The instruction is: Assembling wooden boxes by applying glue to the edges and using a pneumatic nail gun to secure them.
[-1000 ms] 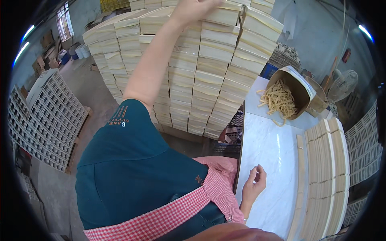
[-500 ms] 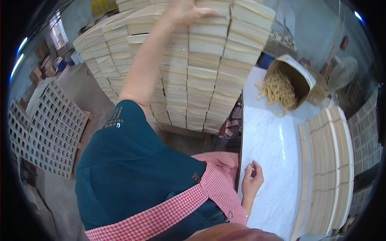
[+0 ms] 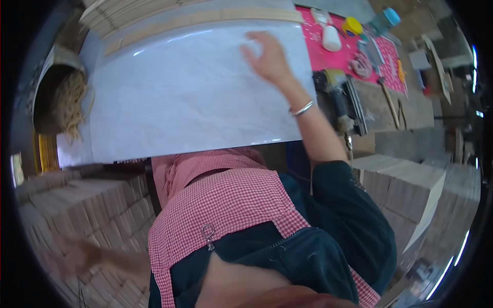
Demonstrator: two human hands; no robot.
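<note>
1. The right hand [image 3: 272, 59], grip wide and empty, was over the glossy white surface [image 3: 174, 97], near a pale wooden strip [image 3: 205, 20].
2. The left hand [image 3: 74, 254], grip too blurred to tell, was near pale wooden blocks [image 3: 92, 205].
3. Those stood piled; what remained was unclear.

No text, label or number is legible. Small marks [image 3: 356, 181] near the edge of the right sleeve [image 3: 354, 215] are too blurred to read.

Smooth, glossy white surface [image 3: 195, 97]
Matt wooden strip [image 3: 210, 20], checked cloth apron [image 3: 221, 197], shiny metal bracelet [image 3: 302, 109], stringy matt bands [image 3: 71, 100].
</note>
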